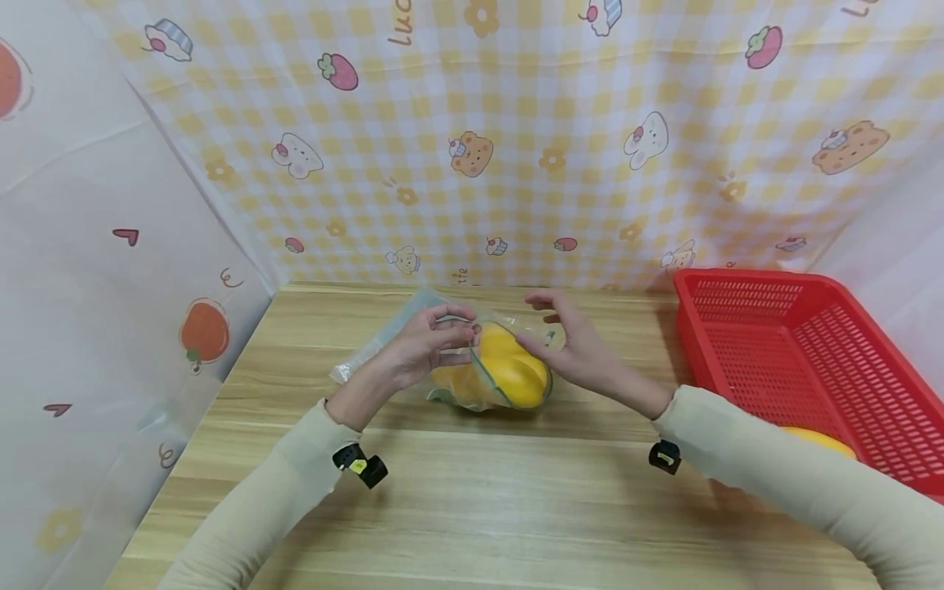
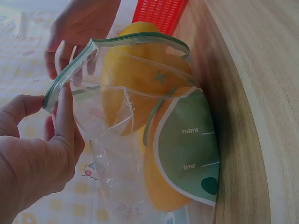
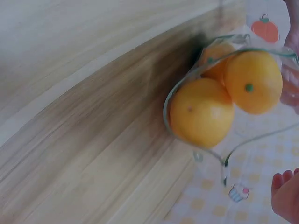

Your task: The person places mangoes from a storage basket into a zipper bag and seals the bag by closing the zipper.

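Note:
A clear zip bag (image 1: 490, 373) with a green-edged mouth lies on the table in front of me. Its mouth gapes toward the right. Three round oranges (image 3: 201, 112) show inside it in the right wrist view. My left hand (image 1: 424, 344) pinches the zip edge at one corner between thumb and fingers, as the left wrist view shows from close by. On the other side of the mouth is my right hand (image 1: 578, 348), its fingers loosely bent and holding nothing. Whether its thumb touches the bag's rim I cannot tell. Green print marked "name" and "time" covers part of the bag (image 2: 187, 144).
A red plastic basket (image 1: 832, 283) stands at the right. Beside its near side, a yellow-orange item (image 1: 819, 438) is partly hidden by my right sleeve. Patterned cloth (image 1: 516, 123) hangs behind the wooden table (image 1: 472, 500), and white cloth hangs at the left.

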`<state>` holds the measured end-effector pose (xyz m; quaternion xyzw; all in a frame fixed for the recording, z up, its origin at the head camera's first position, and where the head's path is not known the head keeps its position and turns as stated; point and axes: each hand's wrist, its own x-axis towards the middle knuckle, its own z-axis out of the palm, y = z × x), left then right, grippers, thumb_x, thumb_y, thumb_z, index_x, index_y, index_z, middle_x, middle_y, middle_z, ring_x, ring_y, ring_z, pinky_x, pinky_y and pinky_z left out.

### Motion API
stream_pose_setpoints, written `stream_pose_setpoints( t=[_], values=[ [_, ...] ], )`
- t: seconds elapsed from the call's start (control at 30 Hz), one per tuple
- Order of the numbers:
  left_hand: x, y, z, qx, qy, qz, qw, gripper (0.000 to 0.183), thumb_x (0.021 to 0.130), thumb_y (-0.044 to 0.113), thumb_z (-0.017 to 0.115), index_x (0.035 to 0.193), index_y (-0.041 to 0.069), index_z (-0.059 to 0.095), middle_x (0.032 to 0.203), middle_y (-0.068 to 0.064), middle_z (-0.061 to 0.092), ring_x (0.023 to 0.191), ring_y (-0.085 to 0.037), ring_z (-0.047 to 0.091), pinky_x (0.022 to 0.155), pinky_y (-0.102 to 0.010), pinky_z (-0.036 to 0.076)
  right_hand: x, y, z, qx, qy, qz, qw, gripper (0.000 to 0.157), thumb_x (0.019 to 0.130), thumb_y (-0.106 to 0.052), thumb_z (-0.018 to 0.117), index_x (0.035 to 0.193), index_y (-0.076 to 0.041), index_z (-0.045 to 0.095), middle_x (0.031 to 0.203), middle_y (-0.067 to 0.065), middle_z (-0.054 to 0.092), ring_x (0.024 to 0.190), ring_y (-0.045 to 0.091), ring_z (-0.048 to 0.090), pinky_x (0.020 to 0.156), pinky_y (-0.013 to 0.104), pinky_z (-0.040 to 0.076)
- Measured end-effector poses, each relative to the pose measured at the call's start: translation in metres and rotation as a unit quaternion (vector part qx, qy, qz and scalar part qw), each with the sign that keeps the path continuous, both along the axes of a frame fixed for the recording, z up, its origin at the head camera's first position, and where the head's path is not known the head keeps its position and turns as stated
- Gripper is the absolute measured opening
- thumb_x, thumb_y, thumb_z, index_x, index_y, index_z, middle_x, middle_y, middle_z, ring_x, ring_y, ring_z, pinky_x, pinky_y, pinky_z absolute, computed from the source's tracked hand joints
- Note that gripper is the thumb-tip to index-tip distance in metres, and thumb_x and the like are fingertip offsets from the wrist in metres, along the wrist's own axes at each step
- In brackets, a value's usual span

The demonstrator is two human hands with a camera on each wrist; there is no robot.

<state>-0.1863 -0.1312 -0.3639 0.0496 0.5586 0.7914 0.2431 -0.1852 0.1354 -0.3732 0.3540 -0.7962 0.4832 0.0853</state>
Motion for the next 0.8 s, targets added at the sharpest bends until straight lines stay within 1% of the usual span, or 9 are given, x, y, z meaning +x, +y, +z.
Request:
stream_pose_setpoints(
  t=[0.07, 0.17, 0.23, 0.33, 0.43, 0.6, 0.7, 0.8],
  values=[
    [0.0, 0.001, 0.0, 0.003, -0.001, -0.001, 1.0, 0.027, 0.099, -0.006, 0.059, 0.125, -0.004, 0.052, 0.106, -0.015, 0.067, 0.087, -0.02, 0.068, 0.08, -0.038, 0.061, -0.001, 0.007, 0.001, 0.007, -0.017, -0.008, 1.0, 0.049, 0.095, -0.005, 0.071, 0.137, -0.002, 0.047, 0.138, 0.016, 0.049, 0.126, 0.033, 0.047, 0.102, 0.057, 0.043],
    [0.0, 0.001, 0.001, 0.007, 0.001, -0.002, 1.0, 0.031, 0.099, -0.007, 0.059, 0.129, -0.007, 0.05, 0.105, -0.014, 0.067, 0.086, -0.02, 0.068, 0.079, -0.037, 0.062, -0.002, 0.018, 0.004, 0.025, -0.041, -0.024, 0.999, 0.047, 0.096, -0.007, 0.07, 0.136, 0.0, 0.046, 0.137, 0.017, 0.05, 0.126, 0.033, 0.047, 0.103, 0.055, 0.043],
    [0.0, 0.0, 0.001, 0.007, 0.003, -0.002, 1.0, 0.034, 0.099, -0.006, 0.059, 0.131, -0.009, 0.047, 0.106, -0.015, 0.066, 0.087, -0.02, 0.068, 0.079, -0.037, 0.062, -0.003, 0.026, 0.007, 0.039, -0.055, -0.031, 0.997, 0.047, 0.097, -0.007, 0.07, 0.136, 0.0, 0.045, 0.136, 0.017, 0.049, 0.126, 0.034, 0.047, 0.103, 0.054, 0.042],
    [0.0, -0.001, 0.001, 0.006, 0.003, -0.002, 1.0, 0.038, 0.099, -0.006, 0.059, 0.134, -0.011, 0.044, 0.11, -0.019, 0.064, 0.088, -0.021, 0.068, 0.08, -0.038, 0.061, -0.005, 0.041, 0.011, 0.062, -0.062, -0.048, 0.995, 0.048, 0.097, -0.01, 0.07, 0.136, 0.001, 0.046, 0.136, 0.017, 0.05, 0.125, 0.035, 0.048, 0.101, 0.054, 0.044],
    [0.0, -0.001, 0.002, 0.004, 0.002, -0.003, 1.0, 0.038, 0.099, -0.005, 0.059, 0.134, -0.01, 0.045, 0.112, -0.02, 0.063, 0.089, -0.021, 0.068, 0.082, -0.039, 0.061, -0.007, 0.058, 0.013, 0.084, -0.062, -0.065, 0.992, 0.048, 0.097, -0.013, 0.07, 0.136, 0.001, 0.047, 0.136, 0.018, 0.051, 0.124, 0.037, 0.049, 0.1, 0.055, 0.045],
    [0.0, 0.0, 0.003, 0.001, 0.002, -0.003, 1.0, 0.032, 0.099, -0.004, 0.059, 0.13, -0.006, 0.049, 0.109, -0.015, 0.064, 0.091, -0.023, 0.068, 0.083, -0.04, 0.06, -0.007, 0.083, 0.02, 0.125, -0.079, -0.09, 0.985, 0.049, 0.099, -0.021, 0.069, 0.137, 0.002, 0.047, 0.135, 0.018, 0.052, 0.124, 0.038, 0.05, 0.099, 0.056, 0.046],
    [0.0, 0.001, 0.004, 0.001, 0.002, -0.003, 1.0, 0.029, 0.099, -0.004, 0.06, 0.127, -0.004, 0.051, 0.109, -0.015, 0.064, 0.091, -0.022, 0.068, 0.083, -0.039, 0.061, -0.006, 0.094, 0.022, 0.137, -0.108, -0.098, 0.98, 0.043, 0.101, -0.022, 0.067, 0.132, 0.002, 0.049, 0.129, 0.018, 0.055, 0.119, 0.037, 0.055, 0.096, 0.055, 0.05],
    [0.0, 0.001, 0.005, 0.002, 0.003, -0.003, 1.0, 0.026, 0.099, -0.004, 0.06, 0.125, -0.002, 0.053, 0.109, -0.016, 0.064, 0.09, -0.022, 0.069, 0.082, -0.039, 0.061, -0.007, 0.098, 0.015, 0.152, -0.146, -0.094, 0.973, 0.036, 0.101, -0.022, 0.067, 0.126, 0.001, 0.053, 0.121, 0.017, 0.059, 0.11, 0.034, 0.061, 0.09, 0.048, 0.055]
  ],
)
